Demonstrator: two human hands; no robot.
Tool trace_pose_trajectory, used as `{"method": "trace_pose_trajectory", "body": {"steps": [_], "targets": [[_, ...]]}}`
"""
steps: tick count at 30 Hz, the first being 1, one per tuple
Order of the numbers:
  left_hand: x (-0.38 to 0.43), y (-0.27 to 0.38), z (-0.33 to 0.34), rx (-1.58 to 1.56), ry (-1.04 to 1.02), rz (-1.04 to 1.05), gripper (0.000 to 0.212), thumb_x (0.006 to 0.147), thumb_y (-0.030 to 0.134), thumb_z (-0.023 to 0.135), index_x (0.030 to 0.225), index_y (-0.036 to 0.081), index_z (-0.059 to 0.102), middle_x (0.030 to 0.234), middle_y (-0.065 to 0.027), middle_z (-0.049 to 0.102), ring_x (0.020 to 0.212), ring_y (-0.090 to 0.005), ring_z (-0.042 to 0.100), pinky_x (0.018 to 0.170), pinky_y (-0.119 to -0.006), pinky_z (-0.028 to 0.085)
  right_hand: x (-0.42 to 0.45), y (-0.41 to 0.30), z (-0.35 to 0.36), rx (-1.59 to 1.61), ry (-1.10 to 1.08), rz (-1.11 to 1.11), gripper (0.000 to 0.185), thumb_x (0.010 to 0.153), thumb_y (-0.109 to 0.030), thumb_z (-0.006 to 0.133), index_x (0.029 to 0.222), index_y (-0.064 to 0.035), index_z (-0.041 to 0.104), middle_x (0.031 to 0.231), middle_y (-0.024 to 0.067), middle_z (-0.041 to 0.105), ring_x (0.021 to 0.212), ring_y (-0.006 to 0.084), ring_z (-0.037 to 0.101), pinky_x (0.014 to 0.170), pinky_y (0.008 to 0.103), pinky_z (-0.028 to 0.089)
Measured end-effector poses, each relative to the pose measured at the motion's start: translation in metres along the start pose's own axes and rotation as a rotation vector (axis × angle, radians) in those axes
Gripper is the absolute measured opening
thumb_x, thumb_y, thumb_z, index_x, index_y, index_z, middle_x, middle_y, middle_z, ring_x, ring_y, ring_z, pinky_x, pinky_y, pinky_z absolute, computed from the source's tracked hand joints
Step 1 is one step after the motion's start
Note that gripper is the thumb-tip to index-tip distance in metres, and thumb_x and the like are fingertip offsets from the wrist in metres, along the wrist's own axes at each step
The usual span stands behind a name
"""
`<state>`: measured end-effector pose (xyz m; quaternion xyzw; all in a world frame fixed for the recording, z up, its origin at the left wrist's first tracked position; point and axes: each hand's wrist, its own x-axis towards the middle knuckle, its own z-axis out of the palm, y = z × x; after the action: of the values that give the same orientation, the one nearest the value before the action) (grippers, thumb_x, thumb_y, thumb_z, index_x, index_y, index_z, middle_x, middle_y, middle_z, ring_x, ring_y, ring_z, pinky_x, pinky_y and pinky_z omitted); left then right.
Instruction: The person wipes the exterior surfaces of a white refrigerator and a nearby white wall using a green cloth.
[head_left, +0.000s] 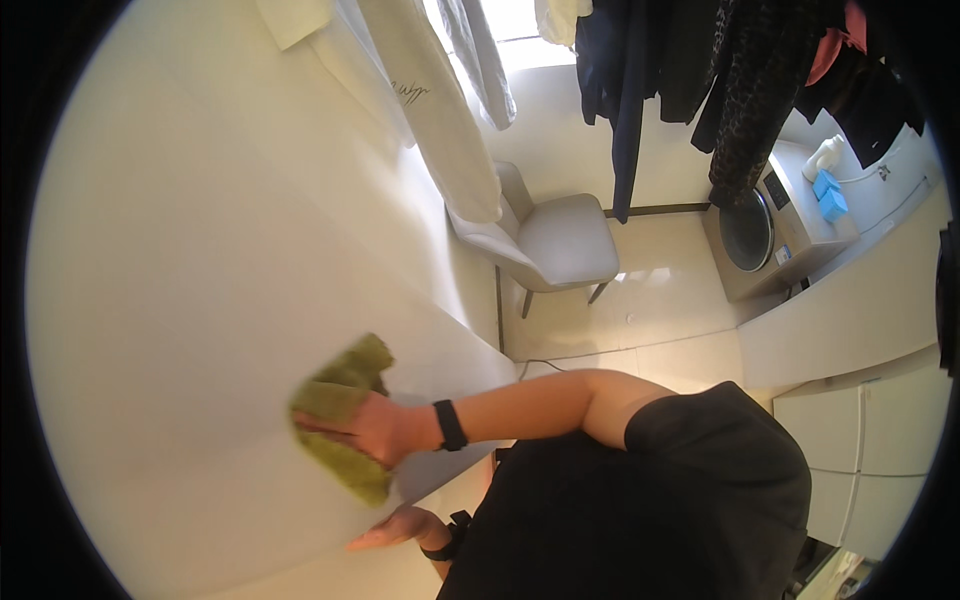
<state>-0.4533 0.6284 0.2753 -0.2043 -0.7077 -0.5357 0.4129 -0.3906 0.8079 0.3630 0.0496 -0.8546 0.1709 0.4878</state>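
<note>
My right hand (379, 427) presses a folded olive-green cloth (341, 394) against a broad, smooth white surface (225, 315). Part of the cloth spreads out above and below the fingers, and its outline is a little blurred. A black band circles that wrist. Lower down, my left hand (394, 527) is stretched out flat beside the edge of the white surface, with nothing seen in it. Whether its fingertips touch the surface, I cannot tell. It too has a black band at the wrist.
A grey upholstered chair (566, 236) stands past the surface's corner. Pale garments (442, 135) and dark garments (615, 82) hang overhead near a window. At right are a front-loading washing machine (742, 240), a white bottle (823, 157), blue boxes (830, 196) and pale cabinet doors (817, 431).
</note>
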Motion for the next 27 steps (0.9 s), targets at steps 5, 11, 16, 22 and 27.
{"method": "trace_pose_trajectory", "body": {"steps": [5, 11, 16, 22, 27], "targets": [[0.002, 0.007, -0.002, -0.340, 0.002, -0.085, 0.057, 0.101, 0.037, 0.029, 0.128, -0.012, 0.043, 0.115, -0.0249, 0.050, 0.100, -0.0319, 0.054, 0.087, -0.042, 0.047, -0.142, 0.031, 0.105, 0.005, 0.170, 0.030, 0.076, 0.080, -0.036, 0.067, 0.145, -0.0030, 0.044, 0.139, 0.0188, 0.051, 0.130, 0.0385, 0.048, 0.109, 0.0535, 0.037], [0.015, 0.031, -0.001, -0.325, -0.137, 0.079, 0.060, 0.096, 0.035, 0.037, 0.135, -0.010, 0.043, 0.122, -0.0251, 0.047, 0.106, -0.0345, 0.050, 0.097, -0.048, 0.039, -0.144, 0.097, 0.059, -0.180, 0.301, 0.369, 0.041, 0.093, -0.032, 0.057, 0.125, -0.0052, 0.053, 0.113, 0.0120, 0.058, 0.103, 0.0280, 0.056, 0.093, 0.0416, 0.045], [0.007, 0.031, 0.002, -0.411, -0.083, -0.056, 0.059, 0.095, 0.035, 0.040, 0.134, -0.009, 0.046, 0.127, -0.0185, 0.043, 0.112, -0.0304, 0.049, 0.099, -0.044, 0.039, 0.028, 0.107, -0.002, 0.537, 0.748, 0.414, 0.033, 0.100, -0.025, 0.049, 0.127, -0.0056, 0.049, 0.109, 0.0083, 0.054, 0.099, 0.0217, 0.052, 0.089, 0.0349, 0.042], [0.011, 0.020, -0.008, -0.585, -0.144, -0.061, 0.065, 0.098, 0.039, 0.044, 0.141, -0.009, 0.038, 0.136, -0.0159, 0.037, 0.118, -0.0269, 0.048, 0.101, -0.041, 0.040, 0.110, 0.021, -0.022, 0.268, 0.588, 0.338, 0.064, 0.099, -0.023, 0.051, 0.154, -0.0007, 0.025, 0.151, 0.0160, 0.034, 0.138, 0.0289, 0.034, 0.115, 0.0404, 0.024], [0.010, 0.029, -0.008, -0.609, -0.138, -0.202, 0.046, 0.100, 0.017, 0.039, 0.139, -0.007, 0.042, 0.139, -0.0155, 0.043, 0.116, -0.0246, 0.051, 0.100, -0.037, 0.042, 0.006, 0.000, 0.019, 0.156, 0.449, 0.363, 0.078, 0.093, -0.027, 0.057, 0.155, 0.0029, 0.019, 0.162, 0.0247, 0.016, 0.146, 0.0421, 0.021, 0.121, 0.0485, 0.012]]}}
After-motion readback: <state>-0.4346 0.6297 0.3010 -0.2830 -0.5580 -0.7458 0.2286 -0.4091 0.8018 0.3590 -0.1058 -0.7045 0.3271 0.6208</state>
